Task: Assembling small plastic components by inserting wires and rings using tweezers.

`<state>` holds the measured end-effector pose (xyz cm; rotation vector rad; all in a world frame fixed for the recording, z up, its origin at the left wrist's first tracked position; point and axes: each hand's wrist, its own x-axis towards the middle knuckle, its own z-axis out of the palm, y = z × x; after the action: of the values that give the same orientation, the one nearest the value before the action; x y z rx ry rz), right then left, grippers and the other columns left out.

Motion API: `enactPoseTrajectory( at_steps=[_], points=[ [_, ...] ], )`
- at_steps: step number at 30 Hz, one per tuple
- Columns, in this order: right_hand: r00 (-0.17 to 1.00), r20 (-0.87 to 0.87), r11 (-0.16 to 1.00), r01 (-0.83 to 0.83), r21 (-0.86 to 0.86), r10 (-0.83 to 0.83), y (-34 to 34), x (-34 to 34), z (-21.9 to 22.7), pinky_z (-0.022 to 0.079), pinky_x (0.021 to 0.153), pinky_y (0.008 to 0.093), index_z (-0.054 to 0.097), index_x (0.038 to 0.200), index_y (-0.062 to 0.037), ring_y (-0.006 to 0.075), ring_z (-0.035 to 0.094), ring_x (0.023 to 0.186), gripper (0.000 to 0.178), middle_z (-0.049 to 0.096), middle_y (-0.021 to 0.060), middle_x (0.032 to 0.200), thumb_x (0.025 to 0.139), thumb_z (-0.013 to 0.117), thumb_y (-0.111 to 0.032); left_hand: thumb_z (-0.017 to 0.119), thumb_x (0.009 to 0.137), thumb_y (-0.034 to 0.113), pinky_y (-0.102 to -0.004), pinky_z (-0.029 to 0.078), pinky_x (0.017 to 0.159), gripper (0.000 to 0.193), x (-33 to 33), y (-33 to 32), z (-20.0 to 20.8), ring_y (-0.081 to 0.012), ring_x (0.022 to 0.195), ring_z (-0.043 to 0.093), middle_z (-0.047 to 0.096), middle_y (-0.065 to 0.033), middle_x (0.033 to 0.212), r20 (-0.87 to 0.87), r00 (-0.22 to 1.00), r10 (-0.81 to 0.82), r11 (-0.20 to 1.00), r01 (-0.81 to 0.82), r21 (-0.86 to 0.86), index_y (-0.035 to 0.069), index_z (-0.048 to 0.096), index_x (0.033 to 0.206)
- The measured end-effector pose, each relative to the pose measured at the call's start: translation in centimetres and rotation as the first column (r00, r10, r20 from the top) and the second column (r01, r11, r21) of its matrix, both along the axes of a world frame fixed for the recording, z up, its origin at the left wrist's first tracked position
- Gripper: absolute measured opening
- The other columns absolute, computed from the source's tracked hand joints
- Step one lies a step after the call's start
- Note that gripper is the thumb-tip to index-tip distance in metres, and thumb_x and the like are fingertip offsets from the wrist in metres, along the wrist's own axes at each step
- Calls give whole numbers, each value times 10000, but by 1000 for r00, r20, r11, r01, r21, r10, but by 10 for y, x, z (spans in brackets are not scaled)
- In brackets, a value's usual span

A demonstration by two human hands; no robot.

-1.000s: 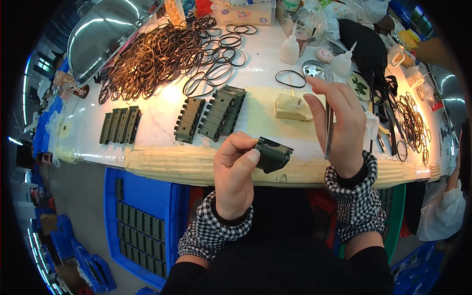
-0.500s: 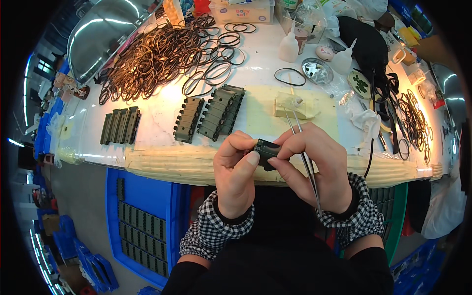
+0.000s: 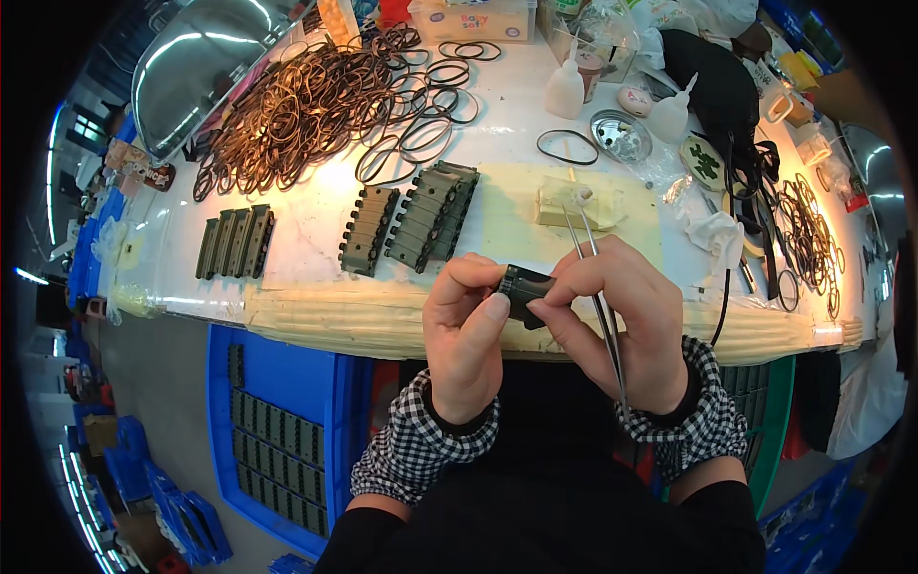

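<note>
Between my two hands, just above the table's front edge, is a small dark green block-like part (image 3: 525, 292). My left hand (image 3: 466, 335) pinches its left end with thumb and fingertips. My right hand (image 3: 626, 320) is closed, its thumb and index finger touching the part's right end. Silver tweezers (image 3: 595, 287) also lie in the right hand, their points directed away from me. Beyond the hands, a yellowish block (image 3: 571, 209) rests on a pale yellow sheet (image 3: 507, 196). Rows of similar dark green parts stand left of it, in a larger group (image 3: 435, 218) and a smaller group (image 3: 234, 242).
A big heap of dark rubber bands (image 3: 296, 115) covers the back left. White squeeze bottles (image 3: 565, 88) and a round metal dish (image 3: 622, 137) stand at the back right. Below the table edge, a blue tray (image 3: 222, 421) holds rows of green parts. Padding (image 3: 325, 320) lines the front edge.
Both hands have shifted very slightly right with the part. The part is turned a little between the fingers; both grips look otherwise the same.
</note>
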<state>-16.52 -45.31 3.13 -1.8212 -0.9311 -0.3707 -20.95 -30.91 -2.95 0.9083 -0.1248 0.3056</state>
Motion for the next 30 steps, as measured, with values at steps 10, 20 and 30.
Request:
enactPoseTrajectory(
  at_steps=[10,20,30],
  points=[
    [1000,-29,1000,10,7,-10,1,-2,-1,456,554,299,577,806,-34,223,559,628,199,553,80,726,703,735,29,565,870,127,-297,439,864,177,-2,1,-2,-142,921,553,535,-57,993,-6,1000,11,1000,-11,21,38,544,1021],
    [901,-393,900,6,437,185,-13,5,-7,481,704,241,545,919,-18,94,566,787,173,566,48,877,826,668,60,704,779,-44,-325,474,929,372,0,12,29,-174,1024,595,619,-134,1065,-82,996,36,944,-7,330,-32,538,1112],
    [943,-332,967,67,248,20,-21,4,-18,486,891,298,565,1010,-8,169,607,983,197,629,128,1099,843,648,52,698,778,-62,-399,505,928,109,14,54,22,-300,1047,642,695,-130,958,204,977,53,852,-151,501,-16,634,853]
  ],
)
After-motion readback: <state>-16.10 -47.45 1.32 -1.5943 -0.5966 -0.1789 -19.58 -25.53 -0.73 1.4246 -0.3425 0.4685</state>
